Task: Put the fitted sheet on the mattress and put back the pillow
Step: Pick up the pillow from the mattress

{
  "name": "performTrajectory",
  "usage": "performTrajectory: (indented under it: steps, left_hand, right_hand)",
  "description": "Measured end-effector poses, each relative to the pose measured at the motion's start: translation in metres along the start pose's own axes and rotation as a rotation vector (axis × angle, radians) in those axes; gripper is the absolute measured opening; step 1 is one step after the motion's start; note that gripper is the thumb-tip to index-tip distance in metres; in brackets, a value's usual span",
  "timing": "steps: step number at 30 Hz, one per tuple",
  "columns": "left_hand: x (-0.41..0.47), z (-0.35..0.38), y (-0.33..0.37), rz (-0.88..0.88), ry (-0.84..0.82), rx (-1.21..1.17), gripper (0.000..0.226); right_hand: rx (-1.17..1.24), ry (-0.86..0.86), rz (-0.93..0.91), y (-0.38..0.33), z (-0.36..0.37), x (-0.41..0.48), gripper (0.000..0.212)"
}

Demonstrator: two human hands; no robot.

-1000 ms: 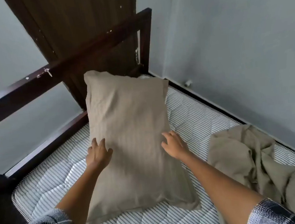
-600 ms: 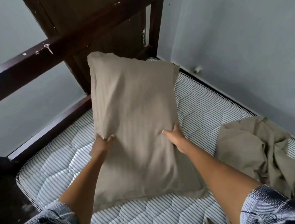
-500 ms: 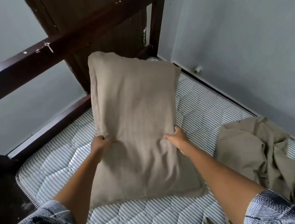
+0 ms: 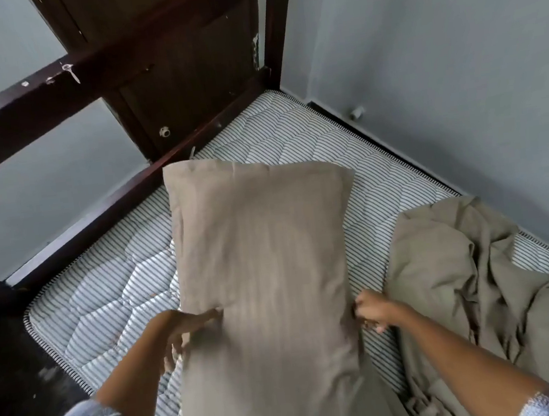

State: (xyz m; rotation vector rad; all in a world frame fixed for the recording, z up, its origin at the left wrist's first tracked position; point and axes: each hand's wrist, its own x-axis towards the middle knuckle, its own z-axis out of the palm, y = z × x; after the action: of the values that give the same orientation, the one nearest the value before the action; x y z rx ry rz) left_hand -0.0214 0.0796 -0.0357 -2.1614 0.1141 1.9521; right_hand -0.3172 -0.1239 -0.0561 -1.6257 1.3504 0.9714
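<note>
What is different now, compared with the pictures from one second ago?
The pillow came away from the bed frame toward the person. One second ago both hands lay flat on it; now the left hand and right hand grip its side edges. The fitted sheet stays crumpled at the right, and the mattress stays bare.

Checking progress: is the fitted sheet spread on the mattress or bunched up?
Bunched up: the fitted sheet lies in a crumpled heap, and the striped mattress shows bare.
</note>
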Motion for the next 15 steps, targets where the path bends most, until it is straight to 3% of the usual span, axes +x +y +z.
performTrajectory:
  steps: [2, 3, 5, 7, 12, 15]
  left_hand:
    - [0.017, 0.016, -0.006, 0.253, 0.226, -0.281, 0.125]
    - [0.028, 0.023, -0.008, 0.342, 0.311, -0.411, 0.132]
    - [0.028, 0.033, -0.008, 0.465, 0.332, -0.629, 0.108]
    - [0.013, 0.039, -0.004, 0.483, 0.323, -0.748, 0.074]
    - [-0.01, 0.027, -0.009, 0.569, 0.243, -0.827, 0.066]
    - [-0.028, 0.027, -0.01, 0.618, 0.167, -0.836, 0.064]
  right_hand:
    - [0.171, 0.345, -0.02, 0.006, 0.014, 0.011, 0.011]
    - [0.353, 0.374, -0.003, 0.002, 0.021, 0.013, 0.021]
    - [0.776, 0.286, 0.01, -0.008, 0.036, 0.019, 0.043]
    - [1.018, 0.232, 0.017, -0.019, 0.039, 0.015, 0.046]
    - [1.268, -0.015, -0.014, -0.02, 0.02, -0.018, 0.053]
    - [1.324, 0.032, -0.056, -0.006, 0.016, -0.04, 0.057]
